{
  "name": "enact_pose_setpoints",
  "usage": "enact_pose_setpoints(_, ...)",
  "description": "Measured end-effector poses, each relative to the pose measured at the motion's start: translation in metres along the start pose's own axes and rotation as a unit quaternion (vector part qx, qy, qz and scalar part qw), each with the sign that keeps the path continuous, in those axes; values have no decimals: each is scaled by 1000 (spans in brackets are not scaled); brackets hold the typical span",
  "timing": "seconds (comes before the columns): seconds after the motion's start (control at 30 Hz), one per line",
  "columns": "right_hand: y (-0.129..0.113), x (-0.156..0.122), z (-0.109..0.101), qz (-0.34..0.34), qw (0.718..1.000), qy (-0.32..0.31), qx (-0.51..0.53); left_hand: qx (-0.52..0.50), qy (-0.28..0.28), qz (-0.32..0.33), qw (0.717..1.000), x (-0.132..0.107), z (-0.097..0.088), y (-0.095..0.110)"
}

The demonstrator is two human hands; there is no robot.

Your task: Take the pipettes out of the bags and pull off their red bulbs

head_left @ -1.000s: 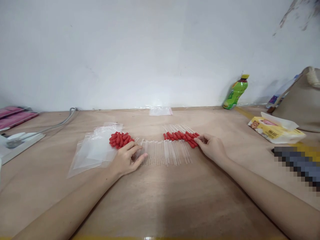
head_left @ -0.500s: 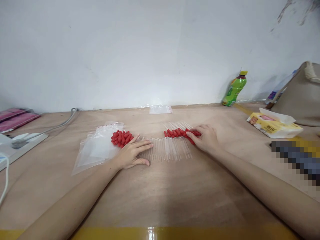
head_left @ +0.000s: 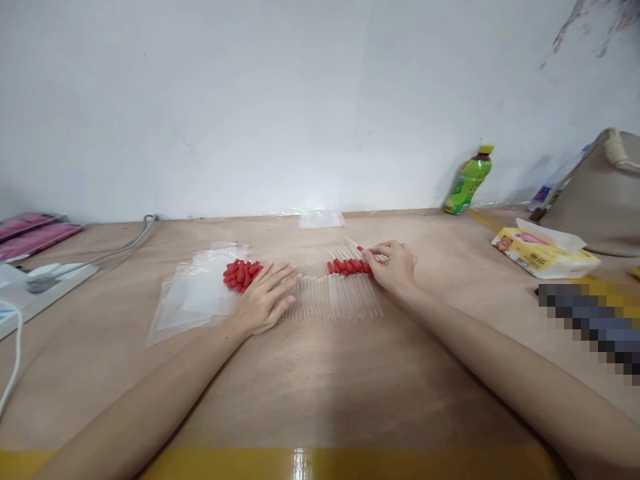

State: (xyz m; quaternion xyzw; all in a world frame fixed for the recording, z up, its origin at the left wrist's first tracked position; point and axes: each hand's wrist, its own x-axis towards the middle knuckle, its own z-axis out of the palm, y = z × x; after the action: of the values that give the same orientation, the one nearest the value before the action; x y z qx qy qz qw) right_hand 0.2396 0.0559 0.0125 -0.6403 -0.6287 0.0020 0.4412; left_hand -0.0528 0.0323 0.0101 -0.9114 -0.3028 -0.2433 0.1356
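Note:
My left hand (head_left: 264, 301) lies flat with fingers stretched out, between a heap of red rubber bulbs (head_left: 239, 275) and a row of clear glass tubes (head_left: 333, 298). It partly covers the heap and the tubes' left end. My right hand (head_left: 396, 267) pinches a dropper (head_left: 361, 249) by its red bulb; the clear tube points up and left. Just below, red-bulbed droppers (head_left: 344, 267) lie side by side, their tubes pointing away from me. The bulb in my right fingers is mostly hidden.
Clear zip bags (head_left: 193, 293) lie under and beside the bulb heap. Further left is a power strip (head_left: 50, 283) with cables. At the right stand a green bottle (head_left: 469, 180), a yellow tissue pack (head_left: 543, 253) and a beige bag (head_left: 590, 193). A wall (head_left: 300, 107) closes the back.
My right hand has lifted slightly and moved left, now raising one dropper above the row. My left hand has shifted a little, its fingers angled further up, still flat.

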Motion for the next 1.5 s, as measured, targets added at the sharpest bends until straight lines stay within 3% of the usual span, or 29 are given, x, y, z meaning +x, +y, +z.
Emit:
enact_pose_setpoints(0.13, 5, -13, -8, -91, 994, -12, 62, 29, 76, -32, 996, 16, -2, 15)
enact_pose_setpoints(0.37, 5, -43, -9, -280, 952, -37, 116, 37, 88, 31, 995, 40, 4, 41)
enact_pose_setpoints(0.6, -4, -46, -10, -310, 944, -49, 102, -6, 96, 58, 994, 32, 25, 35)
enact_pose_setpoints(0.73, -15, -49, -11, -327, 942, -57, 46, -2, 115, 43, 992, 34, 25, 36)
enact_pose_setpoints(0.9, -22, -52, 3, -372, 928, -28, -9, 20, 117, 66, 991, 37, 26, 38)
enact_pose_setpoints(1.03, -23, -50, 8, -400, 917, 0, 4, 23, 103, 86, 991, 37, 25, 41)
enact_pose_setpoints(1.27, -23, -48, 2, -464, 884, -42, 38, -4, 106, 75, 992, 36, 18, 50)
enact_pose_setpoints(1.5, -20, -50, 1, -500, 865, -21, 30, -37, 98, 75, 992, 32, 16, 50)
